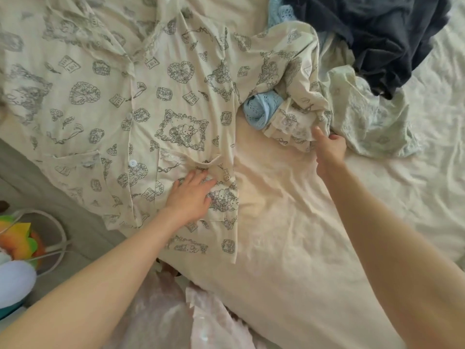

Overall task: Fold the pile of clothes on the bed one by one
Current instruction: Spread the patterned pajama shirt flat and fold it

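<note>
Item: my left hand (191, 197), fingers spread, presses the printed pyjama shirt (161, 102) flat on the bed (289, 235); my right hand (329, 144) pinches its crumpled sleeve (292, 127); print lettering unreadable.

Soft daylight falls on a bed's rumpled cream sheet (289, 222), with grey floor (22, 172) at left.

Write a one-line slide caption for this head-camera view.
Left hand presses flat on a printed pyjama shirt on the bed while the right hand grips its sleeve cuff.
</note>
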Tool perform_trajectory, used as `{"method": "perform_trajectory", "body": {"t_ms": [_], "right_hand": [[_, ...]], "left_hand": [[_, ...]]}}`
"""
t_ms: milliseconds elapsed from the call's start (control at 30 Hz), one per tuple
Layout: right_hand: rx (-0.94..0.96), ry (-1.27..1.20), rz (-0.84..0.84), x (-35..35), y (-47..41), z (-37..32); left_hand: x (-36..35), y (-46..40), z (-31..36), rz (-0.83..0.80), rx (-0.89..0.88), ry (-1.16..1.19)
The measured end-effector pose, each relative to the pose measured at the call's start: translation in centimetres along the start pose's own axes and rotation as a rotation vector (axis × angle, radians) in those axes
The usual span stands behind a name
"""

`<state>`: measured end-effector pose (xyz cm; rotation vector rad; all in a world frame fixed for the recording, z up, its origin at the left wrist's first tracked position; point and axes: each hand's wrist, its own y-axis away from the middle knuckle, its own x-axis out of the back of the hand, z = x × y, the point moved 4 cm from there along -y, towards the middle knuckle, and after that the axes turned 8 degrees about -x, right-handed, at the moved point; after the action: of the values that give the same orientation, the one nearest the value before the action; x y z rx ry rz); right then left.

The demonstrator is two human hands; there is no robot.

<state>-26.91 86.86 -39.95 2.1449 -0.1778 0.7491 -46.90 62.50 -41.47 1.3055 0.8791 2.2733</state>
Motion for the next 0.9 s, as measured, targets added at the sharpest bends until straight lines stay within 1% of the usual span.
{"method": "perform_trajectory", "body": {"t_ms": [67,100,133,167,200,233,267,300,333,367,400,433,467,500,533,567,600,667,700,733,767,833,900], "right_hand": [[0.026,0.11,0.098,0.6,-0.2,-0.5],[0.091,0.184,0.171,1.0,0.4,-0.9],[0.22,0.221,0.242,1.3,1.6,-1.5],[0.409,0.203,0.271,1.3,3.6,-2.0],[0.626,0.153,0.248,1.0,6.0,-2.5],[0.822,0.122,0.173,0.5,8.7,-2.6],[0.98,0.136,0.063,-0.3,11.2,-2.3],[1.095,0.185,-0.057,-1.2,13.5,-1.8],[1.17,0.25,-0.179,-2.2,15.4,-1.1],[1.226,0.315,-0.3,-3.2,16.8,-0.2],[1.264,0.379,-0.407,-4.1,17.9,0.6],[1.272,0.433,-0.495,-4.9,18.5,1.4],[1.244,0.474,-0.548,-5.4,18.8,2.1],[1.19,0.487,-0.57,-5.6,18.6,2.5],[1.111,0.467,-0.571,-5.7,18.3,2.7],[1.019,0.426,-0.554,-5.6,17.8,2.7],[0.917,0.381,-0.523,-5.4,17.2,2.5],[0.709,0.293,-0.465,-5.2,15.9,2.2],[0.615,0.264,-0.463,-5.3,15.5,2.0],[0.545,0.26,-0.47,-5.7,15.2,1.8],[0.513,0.29,-0.48,-6.4,15.0,1.5],[0.478,0.355,-0.528,-8.3,15.1,1.1],[0.354,0.289,-0.608,-10.6,15.2,0.8]], "left_hand": [[0.8,-0.1,0.0,-0.002,-0.015,0.088],[1.4,-0.2,0.2,0.026,-0.006,0.17],[2.1,-0.3,0.3,0.081,0.027,0.286],[3.1,-0.3,0.4,0.153,0.082,0.458],[4.2,-0.2,0.8,0.214,0.14,0.694],[5.3,-0.2,1.4,0.249,0.173,0.979],[6.4,-0.4,2.2,0.25,0.165,1.257],[7.5,-0.6,2.8,0.231,0.129,1.461],[8.6,-0.8,3.3,0.21,0.078,1.57],[9.7,-0.9,3.7,0.196,0.036,1.595],[10.4,-1.0,3.9,0.204,0.026,1.551],[11.0,-1.0,3.8,0.238,0.047,1.442],[11.5,-1.1,3.2,0.294,0.082,1.271],[11.8,-0.8,2.4,0.351,0.115,1.128],[11.8,-0.4,1.5,0.395,0.139,1.079],[11.8,0.2,0.5,0.432,0.159,1.108],[11.7,1.1,-0.6,0.473,0.189,1.198],[11.3,3.4,-3.6,0.577,0.272,1.486],[10.9,4.8,-5.2,0.626,0.329,1.581],[10.4,6.1,-6.8,0.643,0.397,1.572],[9.7,7.3,-8.4,0.626,0.492,1.489],[7.9,8.9,-11.5,0.568,0.665,1.22],[6.9,9.3,-13.3,0.47,0.723,0.999]]}}
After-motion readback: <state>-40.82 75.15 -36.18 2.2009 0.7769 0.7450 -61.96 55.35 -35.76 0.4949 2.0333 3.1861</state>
